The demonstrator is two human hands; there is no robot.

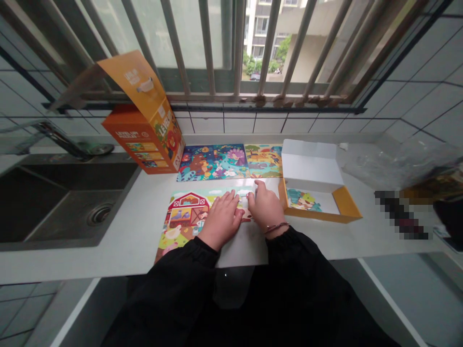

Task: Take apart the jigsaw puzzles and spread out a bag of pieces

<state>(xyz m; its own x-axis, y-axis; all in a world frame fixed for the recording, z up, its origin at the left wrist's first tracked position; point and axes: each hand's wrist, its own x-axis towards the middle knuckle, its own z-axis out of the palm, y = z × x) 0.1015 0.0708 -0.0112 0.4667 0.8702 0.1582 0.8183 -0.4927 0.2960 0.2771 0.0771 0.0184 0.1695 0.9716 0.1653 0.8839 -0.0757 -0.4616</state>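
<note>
A partly assembled farm jigsaw puzzle [183,217] with a red barn, a hen and a pig lies on the counter before me. My left hand [223,219] rests palm down on its right part, fingers stretched out and together. Close beside it, my right hand [266,207] bends its fingers down at the puzzle's upper right, thumb and fingertips on a puzzle piece [245,215] that is mostly hidden. The piece's exact outline cannot be made out. Bare grey board [243,250] shows below the hands.
Behind lie a dark blue animal puzzle [217,161] and a yellow one [263,161]. An opened orange box [144,137] stands left, beside a sink [97,212]. Right is an open tray box [327,218] with loose puzzle pieces [304,200], then clear plastic [379,161].
</note>
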